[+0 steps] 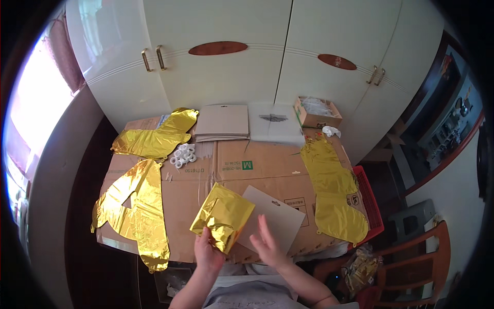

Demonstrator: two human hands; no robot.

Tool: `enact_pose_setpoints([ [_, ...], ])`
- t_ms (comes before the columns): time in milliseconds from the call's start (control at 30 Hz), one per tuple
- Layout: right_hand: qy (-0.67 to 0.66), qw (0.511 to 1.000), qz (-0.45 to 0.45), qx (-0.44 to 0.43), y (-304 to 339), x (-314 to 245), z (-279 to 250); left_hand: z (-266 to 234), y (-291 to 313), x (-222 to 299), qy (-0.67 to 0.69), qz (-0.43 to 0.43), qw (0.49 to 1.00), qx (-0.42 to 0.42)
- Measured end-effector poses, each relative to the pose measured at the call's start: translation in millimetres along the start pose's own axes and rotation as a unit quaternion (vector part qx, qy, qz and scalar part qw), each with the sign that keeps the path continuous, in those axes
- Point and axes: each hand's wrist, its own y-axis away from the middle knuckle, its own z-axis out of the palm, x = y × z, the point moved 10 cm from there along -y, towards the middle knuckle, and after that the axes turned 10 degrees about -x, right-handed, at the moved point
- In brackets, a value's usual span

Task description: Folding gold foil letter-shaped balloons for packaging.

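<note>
My left hand point(208, 253) grips the lower edge of a folded gold foil balloon point(225, 211), a shiny, roughly square packet held above the front of the cardboard-covered table point(236, 165). My right hand point(268, 244) is open beside it, fingers stretched and touching nothing that I can make out. Under and behind that hand lies a pale grey card point(280, 213) with a hanging slot, partly covered by the folded balloon and my fingers. Flat, unfilled gold foil balloons rest around: one at the front left point(149, 206), another at the back left point(154, 136), a third at right point(334, 195).
At the back stand a stack of grey cards point(221, 121), a clear plastic bag pile point(275, 126) and a small box point(318, 116). White ribbon rolls point(183, 154) sit left of centre, beside thin clear straws point(204, 149). A red basket point(368, 201) and wooden chair point(417, 257) flank the right side.
</note>
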Motion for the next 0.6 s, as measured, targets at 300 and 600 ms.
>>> enact_pose_setpoints([
  [300, -0.308, 0.939, 0.155, 0.021, -16, 32, -14, 14, 40, -69, 0.071, -0.038, 0.997, -0.019],
  [600, -0.107, 0.948, 0.243, -0.175, -46, 36, -68, 27, 107, -147, 0.1, -0.397, 0.91, -0.067],
])
